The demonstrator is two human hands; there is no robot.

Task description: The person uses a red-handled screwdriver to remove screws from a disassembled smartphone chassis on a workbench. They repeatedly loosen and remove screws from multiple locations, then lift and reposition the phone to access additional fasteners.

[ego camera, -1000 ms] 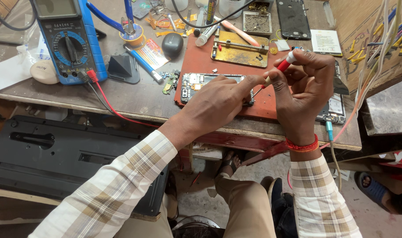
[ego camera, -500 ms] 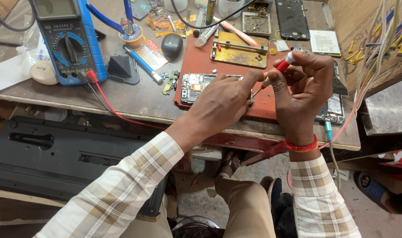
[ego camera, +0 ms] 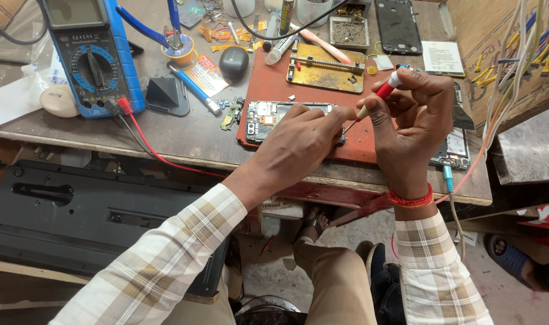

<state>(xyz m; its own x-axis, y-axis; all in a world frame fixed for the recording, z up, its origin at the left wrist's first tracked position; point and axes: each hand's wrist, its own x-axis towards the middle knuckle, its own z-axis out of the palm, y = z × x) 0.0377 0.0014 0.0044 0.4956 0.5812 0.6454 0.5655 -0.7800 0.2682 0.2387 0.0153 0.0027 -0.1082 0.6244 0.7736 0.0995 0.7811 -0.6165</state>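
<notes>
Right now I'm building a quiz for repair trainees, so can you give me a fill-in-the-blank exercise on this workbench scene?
1. The right hand holds a small screwdriver with a ____ and white handle.
2. The left hand rests on an opened phone that lies on a ____ mat.
3. The multimeter at the bench's left has a ____ casing.
4. A red band circles the ____ wrist.

Missing words: red; red; blue; right

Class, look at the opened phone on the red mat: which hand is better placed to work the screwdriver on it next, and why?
Probably the right hand: it already grips the red screwdriver, tip angled toward the opened phone. The left hand rests on the phone.
</notes>
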